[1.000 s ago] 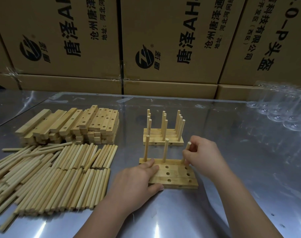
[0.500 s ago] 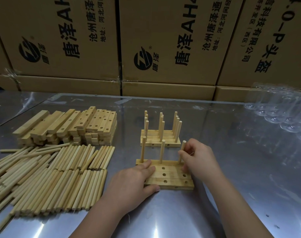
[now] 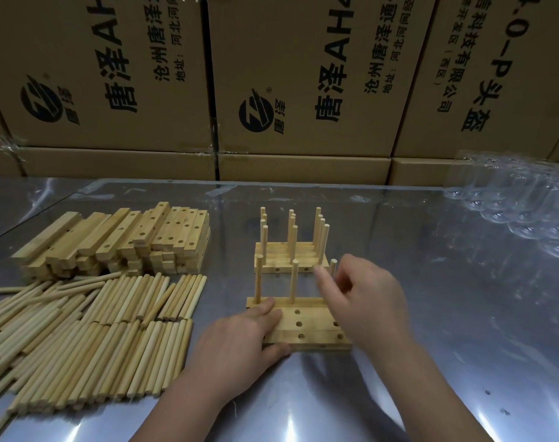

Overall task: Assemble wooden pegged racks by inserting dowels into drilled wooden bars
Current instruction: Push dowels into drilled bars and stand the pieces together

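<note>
A group of drilled wooden bars lies flat in front of me. Its far bar holds two upright dowels, and a third dowel shows only its tip behind my right hand. My left hand presses flat on the bars' left end with straight fingers. My right hand hovers over the right end. It is blurred, with the index finger stretched out to the left of the third dowel and not gripping it. A finished rack with several pegs stands just behind.
A stack of drilled bars sits at the back left, and a wide pile of loose dowels lies in front of it. Cardboard boxes wall off the back. Clear glass tubes lie at the far right on the shiny tabletop.
My right hand pinched the third dowel in the right-hand hole and has now loosened off it, index finger swinging left. The left hand stays pressed on the bars.
</note>
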